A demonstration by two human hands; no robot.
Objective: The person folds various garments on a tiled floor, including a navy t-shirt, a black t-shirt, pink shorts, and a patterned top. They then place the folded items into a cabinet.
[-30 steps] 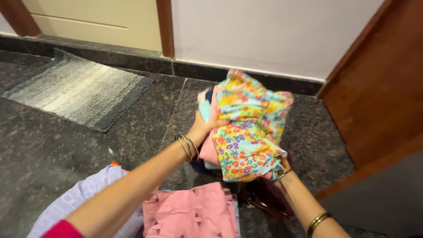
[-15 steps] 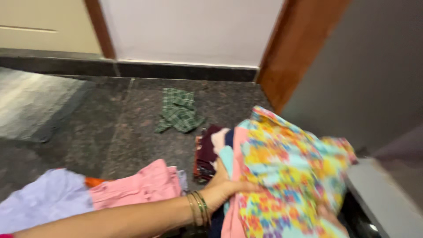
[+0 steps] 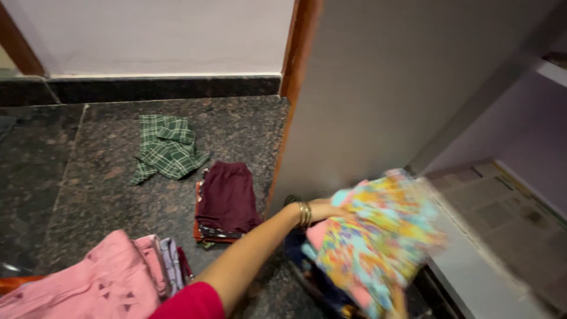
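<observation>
The left hand [image 3: 331, 211] is clutching the top edge of a floral clothes stack [image 3: 378, 242]; the right hand's [image 3: 398, 304] grip beneath it is supporting the blurred bundle.

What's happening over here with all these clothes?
A person is holding a stack of bright floral clothes with both hands, the left hand on its top edge, the right hand barely visible beneath. It is near an open cupboard shelf lined with newspaper. A maroon pile, a green checked cloth and pink clothes lie on the dark stone floor.
</observation>
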